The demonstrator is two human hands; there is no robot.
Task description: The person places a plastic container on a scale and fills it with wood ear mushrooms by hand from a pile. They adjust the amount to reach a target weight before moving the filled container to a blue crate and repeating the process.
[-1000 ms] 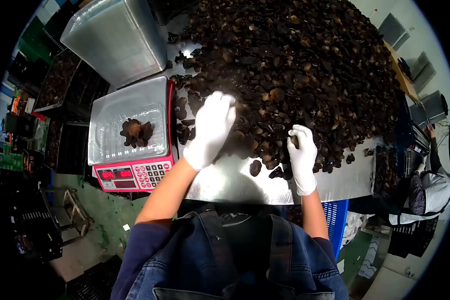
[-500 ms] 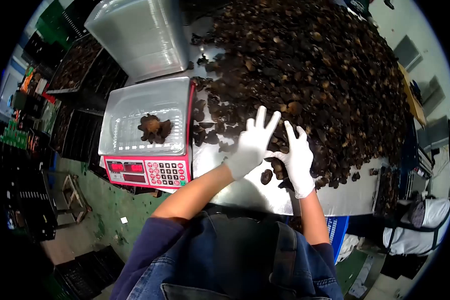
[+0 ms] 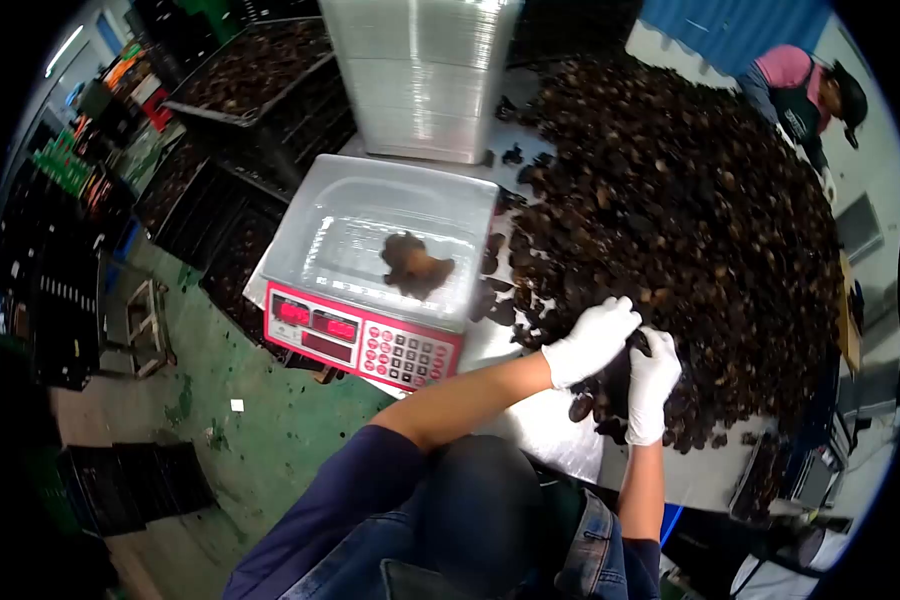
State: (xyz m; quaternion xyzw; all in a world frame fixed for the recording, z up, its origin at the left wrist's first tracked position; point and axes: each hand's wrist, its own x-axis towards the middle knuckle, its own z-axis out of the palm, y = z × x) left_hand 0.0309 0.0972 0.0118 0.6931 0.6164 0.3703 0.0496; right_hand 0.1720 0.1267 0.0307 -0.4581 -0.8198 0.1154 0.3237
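Mushrooms (image 3: 670,210) lie in a big dark heap on the metal table (image 3: 560,430), right of centre in the head view. Left hand (image 3: 590,342) and right hand (image 3: 653,385), both gloved, close together around one dark piece at the lower edge of the heap. Pieces seem light, wrinkled and brittle, so pinching them gently by the cap should be best. Scale (image 3: 370,340) at centre carries a small clump (image 3: 415,265).

Overhead light glares off the stack of clear trays (image 3: 422,75) and the steel bench (image 3: 550,425); the dark mushroom heap (image 3: 690,230) swallows detail. Fisheye bending and black vignette ring the frame; edges appear slightly soft.
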